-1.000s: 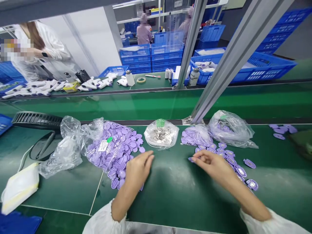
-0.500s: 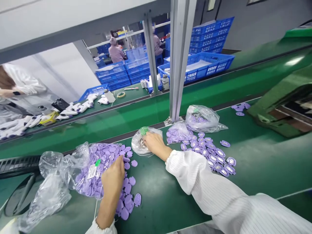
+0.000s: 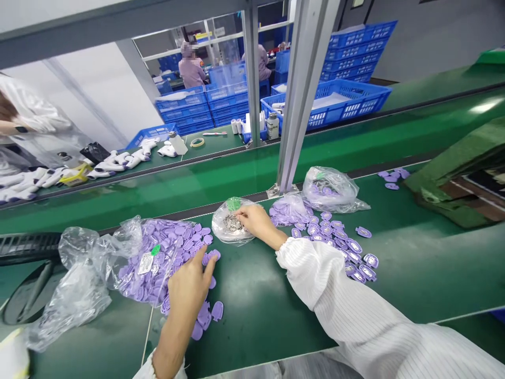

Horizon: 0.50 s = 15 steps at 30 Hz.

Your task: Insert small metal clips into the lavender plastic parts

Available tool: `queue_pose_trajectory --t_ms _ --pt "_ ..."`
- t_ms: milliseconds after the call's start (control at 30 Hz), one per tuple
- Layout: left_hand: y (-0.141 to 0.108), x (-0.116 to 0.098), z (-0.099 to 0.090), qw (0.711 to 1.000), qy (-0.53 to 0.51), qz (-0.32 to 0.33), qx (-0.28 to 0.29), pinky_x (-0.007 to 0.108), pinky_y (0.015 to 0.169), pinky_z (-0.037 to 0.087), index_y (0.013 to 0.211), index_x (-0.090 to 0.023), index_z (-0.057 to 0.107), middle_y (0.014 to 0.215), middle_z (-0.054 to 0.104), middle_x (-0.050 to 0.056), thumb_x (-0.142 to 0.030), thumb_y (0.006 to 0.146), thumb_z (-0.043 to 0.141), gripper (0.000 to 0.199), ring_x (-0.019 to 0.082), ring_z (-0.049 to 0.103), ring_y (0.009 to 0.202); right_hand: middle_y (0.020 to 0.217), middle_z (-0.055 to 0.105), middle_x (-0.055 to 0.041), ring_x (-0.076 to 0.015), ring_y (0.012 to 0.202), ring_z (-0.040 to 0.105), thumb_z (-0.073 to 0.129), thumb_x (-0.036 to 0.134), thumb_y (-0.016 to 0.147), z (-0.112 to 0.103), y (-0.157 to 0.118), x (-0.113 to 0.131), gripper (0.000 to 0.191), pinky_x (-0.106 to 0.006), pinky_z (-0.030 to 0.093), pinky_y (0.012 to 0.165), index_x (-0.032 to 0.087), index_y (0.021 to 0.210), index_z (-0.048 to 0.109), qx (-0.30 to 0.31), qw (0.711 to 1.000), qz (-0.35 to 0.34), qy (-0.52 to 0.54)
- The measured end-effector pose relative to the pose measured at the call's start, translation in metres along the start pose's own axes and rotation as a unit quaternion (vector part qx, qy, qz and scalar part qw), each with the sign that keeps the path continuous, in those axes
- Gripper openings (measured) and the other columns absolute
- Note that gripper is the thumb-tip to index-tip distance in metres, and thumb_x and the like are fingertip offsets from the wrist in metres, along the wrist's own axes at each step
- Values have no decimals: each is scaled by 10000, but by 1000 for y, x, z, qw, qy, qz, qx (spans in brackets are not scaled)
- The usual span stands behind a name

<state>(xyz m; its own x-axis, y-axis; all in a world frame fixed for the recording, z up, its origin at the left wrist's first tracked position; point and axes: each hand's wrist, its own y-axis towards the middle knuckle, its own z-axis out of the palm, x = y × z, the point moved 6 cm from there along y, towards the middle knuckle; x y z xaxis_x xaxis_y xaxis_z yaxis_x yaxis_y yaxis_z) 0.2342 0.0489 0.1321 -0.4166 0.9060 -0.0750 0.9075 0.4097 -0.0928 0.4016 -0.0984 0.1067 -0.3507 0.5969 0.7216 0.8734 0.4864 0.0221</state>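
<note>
My left hand point(image 3: 188, 287) is over the near edge of a heap of flat purple plastic pieces point(image 3: 168, 239), its index finger and thumb spread apart. These pieces spill from a clear plastic bag point(image 3: 130, 237) with a white label and a green sticker. Farther right, my right hand point(image 3: 256, 223) is at the mouth of a small clear bag point(image 3: 221, 223) of shiny metal parts point(image 3: 233, 223), fingertips pinched together. What sits between those fingertips is too small to make out. Beyond my right wrist lie purple pieces with metal inserts point(image 3: 339, 237).
Two more bags of purple pieces, one low bag point(image 3: 290, 208) and one fuller bag point(image 3: 329, 189), lie by a metal post point(image 3: 303, 95). A green machine point(image 3: 453, 168) stands at the right. A black-framed object point(image 3: 31, 273) is at the left. Behind the partition are blue crates point(image 3: 347, 100) and people.
My left hand's fingers have spread, where they were pinched together before. My right hand has drawn back slightly, showing more metal parts. The camera view has shifted a little.
</note>
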Motion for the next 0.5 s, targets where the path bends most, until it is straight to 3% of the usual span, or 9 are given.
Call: queue_pose_trajectory --t_ms 133,267,367,433,500 --pt "3 -7 9 1000 12 10 5 268 574 316 1275 -208 593 1036 733 109 -462 943 401 460 288 679 890 1153 677 -37 -193 1101 614 476 170 888 -1 -4 3 350 -316 439 1002 243 1145 703 8 999 -22 32" --pt "5 0 9 999 -32 12 -22 295 627 371 1166 -240 661 1130 706 74 -394 960 360 396 278 668 918 947 714 -86 -173 906 670 468 137 880 -3 -6 -7 437 -325 492 917 163 1296 599 14 984 43 175" --pt "2 10 1 989 -144 -8 -41 319 696 423 1177 -269 657 1127 698 64 -444 938 395 396 271 654 936 894 714 -91 -144 849 684 464 133 880 1 -4 -15 442 -275 522 832 118 1309 569 23 967 70 243" --pt "-1 12 3 955 -295 -30 -7 324 706 464 1202 -243 629 990 715 73 -511 898 453 442 244 659 848 900 716 -88 -133 840 688 468 143 878 4 -2 -18 388 -247 529 796 112 1238 610 27 963 73 260" --pt "-8 2 11 889 -452 -43 61 312 680 500 1211 -189 595 887 705 75 -557 846 523 524 213 655 761 885 718 -75 -131 820 686 490 176 872 7 -1 -21 318 -241 529 781 120 1135 659 25 960 73 270"
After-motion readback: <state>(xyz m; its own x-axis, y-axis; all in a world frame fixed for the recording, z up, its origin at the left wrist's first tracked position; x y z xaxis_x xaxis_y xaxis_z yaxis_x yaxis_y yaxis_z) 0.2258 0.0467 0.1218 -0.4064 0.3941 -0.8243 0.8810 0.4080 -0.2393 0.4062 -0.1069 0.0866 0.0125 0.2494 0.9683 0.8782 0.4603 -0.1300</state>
